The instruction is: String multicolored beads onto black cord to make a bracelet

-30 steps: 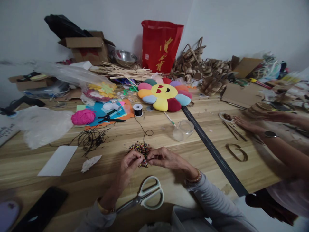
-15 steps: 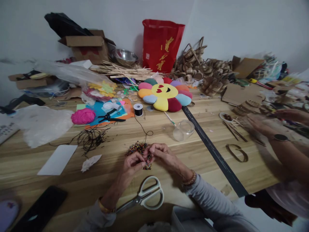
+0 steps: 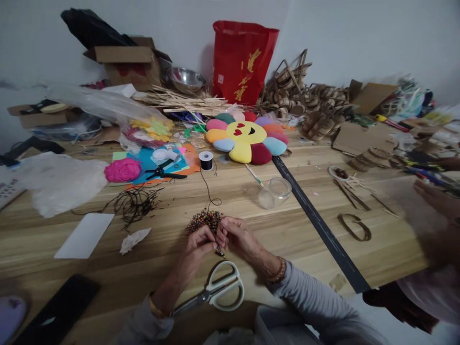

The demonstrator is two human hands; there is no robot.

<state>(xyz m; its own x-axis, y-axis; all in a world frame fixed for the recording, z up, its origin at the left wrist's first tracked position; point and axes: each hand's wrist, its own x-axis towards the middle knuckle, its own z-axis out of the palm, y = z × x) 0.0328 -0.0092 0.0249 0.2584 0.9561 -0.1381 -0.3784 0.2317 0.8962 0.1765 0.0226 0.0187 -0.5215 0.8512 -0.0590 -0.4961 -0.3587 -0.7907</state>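
My left hand (image 3: 199,243) and my right hand (image 3: 237,235) meet at the front edge of a pile of small multicoloured beads (image 3: 203,221). Both are closed, thumb to fingertips, on a beaded string (image 3: 220,251) whose short beaded end hangs below the fingers. The part inside my fingertips is hidden. Black cord (image 3: 205,184) runs from a white-flanged spool (image 3: 206,161) down to the bead pile. Just below my hands lie scissors (image 3: 226,287) with white handles, blades pointing left.
A clear glass jar (image 3: 279,191) stands beyond my right hand. Black cord scraps (image 3: 138,203), white paper (image 3: 84,235) and a phone (image 3: 57,311) lie left. A dark strip (image 3: 316,220) crosses the table. A co-worker's hand (image 3: 436,199) is at far right. A flower cushion (image 3: 246,139) lies behind.
The beaded end under my fingers hangs lower and straighter. My hands stay nearly in place. The co-worker's hands have moved to the right, and the view has shifted slightly.
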